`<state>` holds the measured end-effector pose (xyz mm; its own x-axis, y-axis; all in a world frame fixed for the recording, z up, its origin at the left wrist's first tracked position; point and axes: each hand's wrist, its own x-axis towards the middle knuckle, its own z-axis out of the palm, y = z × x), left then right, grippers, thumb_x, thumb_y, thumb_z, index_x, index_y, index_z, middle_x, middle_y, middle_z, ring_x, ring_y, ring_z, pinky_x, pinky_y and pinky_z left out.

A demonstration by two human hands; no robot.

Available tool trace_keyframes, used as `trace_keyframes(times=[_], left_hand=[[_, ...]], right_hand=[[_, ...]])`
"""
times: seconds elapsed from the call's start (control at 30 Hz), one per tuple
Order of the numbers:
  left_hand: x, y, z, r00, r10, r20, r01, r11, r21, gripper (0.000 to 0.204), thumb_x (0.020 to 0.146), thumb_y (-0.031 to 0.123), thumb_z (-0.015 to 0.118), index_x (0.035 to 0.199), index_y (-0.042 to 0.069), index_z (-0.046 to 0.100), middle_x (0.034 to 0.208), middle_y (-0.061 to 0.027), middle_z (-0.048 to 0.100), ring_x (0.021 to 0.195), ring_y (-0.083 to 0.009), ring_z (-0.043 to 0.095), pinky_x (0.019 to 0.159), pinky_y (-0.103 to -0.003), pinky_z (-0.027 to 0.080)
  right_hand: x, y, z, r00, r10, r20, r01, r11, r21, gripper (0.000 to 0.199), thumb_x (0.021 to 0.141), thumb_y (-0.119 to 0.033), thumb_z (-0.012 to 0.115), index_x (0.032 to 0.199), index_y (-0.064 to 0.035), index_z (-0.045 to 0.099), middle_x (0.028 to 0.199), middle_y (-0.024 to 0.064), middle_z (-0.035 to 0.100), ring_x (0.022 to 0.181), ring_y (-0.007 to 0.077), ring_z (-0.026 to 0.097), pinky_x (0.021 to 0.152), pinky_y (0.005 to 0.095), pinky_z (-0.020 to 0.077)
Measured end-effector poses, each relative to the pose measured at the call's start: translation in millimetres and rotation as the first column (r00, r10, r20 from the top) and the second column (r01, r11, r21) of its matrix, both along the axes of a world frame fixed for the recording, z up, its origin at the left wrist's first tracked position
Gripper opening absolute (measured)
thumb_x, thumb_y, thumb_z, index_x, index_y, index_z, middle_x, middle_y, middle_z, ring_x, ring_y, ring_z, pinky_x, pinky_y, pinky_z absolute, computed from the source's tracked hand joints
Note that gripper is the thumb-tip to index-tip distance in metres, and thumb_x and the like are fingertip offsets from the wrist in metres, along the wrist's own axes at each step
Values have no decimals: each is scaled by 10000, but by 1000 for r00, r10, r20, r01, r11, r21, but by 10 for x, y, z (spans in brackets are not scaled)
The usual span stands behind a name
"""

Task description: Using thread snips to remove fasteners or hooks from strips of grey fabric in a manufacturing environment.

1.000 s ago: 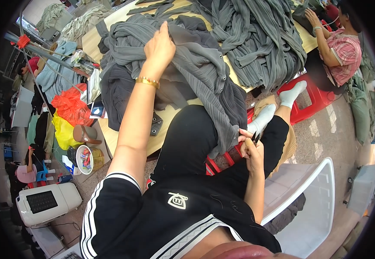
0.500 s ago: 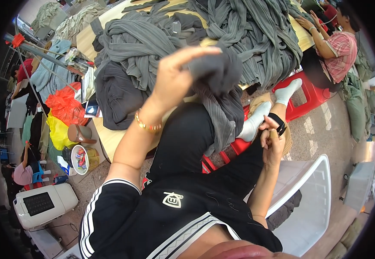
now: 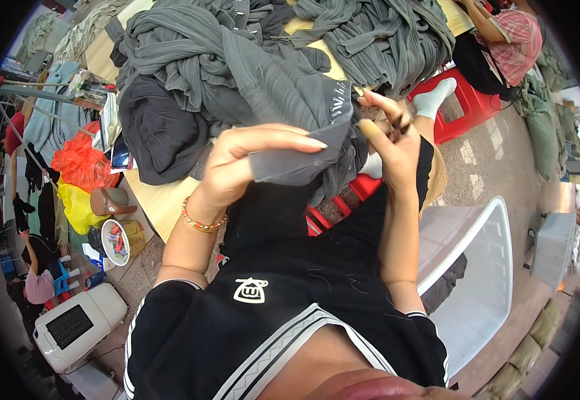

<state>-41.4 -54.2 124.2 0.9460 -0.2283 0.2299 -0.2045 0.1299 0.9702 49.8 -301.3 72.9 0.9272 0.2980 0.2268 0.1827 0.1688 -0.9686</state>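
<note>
Both hands raised since earlier; left hand (image 3: 243, 167) grips grey garment (image 3: 283, 100); right hand (image 3: 390, 140) fingertips obscured.

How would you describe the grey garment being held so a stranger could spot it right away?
Start at the wooden table heaped with grey clothes. At its near edge, the left hand and right hand lift one ribbed grey garment. Unlike the piled ones, it is raised off the heap and shows a small tag at its edge.

Grey ribbed garment (image 3: 290, 100) — lifted off the pile

Hem bunched and folded over, draping from the table's near edge.
</note>
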Motion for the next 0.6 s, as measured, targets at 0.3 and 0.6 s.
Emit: trace_keyframes(times=[0.3,0.6], left_hand=[[-37,342,140,968,105,229,-93,994,-60,564,773,187,754,1230,-121,637,1240,-214,647,1200,-273,594,1061,-358,421],[572,717,783,541,349,765,-810,459,364,166,893,-39,647,1047,-3,700,962,-95,716,843,-198,695,772,-282,556]], right_hand=[[669,120,-603,944,-40,328,140,947,-290,325,824,-3,728,1147,-31,721,1021,37,650,754,27,577,607,193,434],[635,-434,600,902,-303,307,355,926,-129,186,949,-31,672,1129,8,695,853,48,677,610,80,585,546,185,418]])
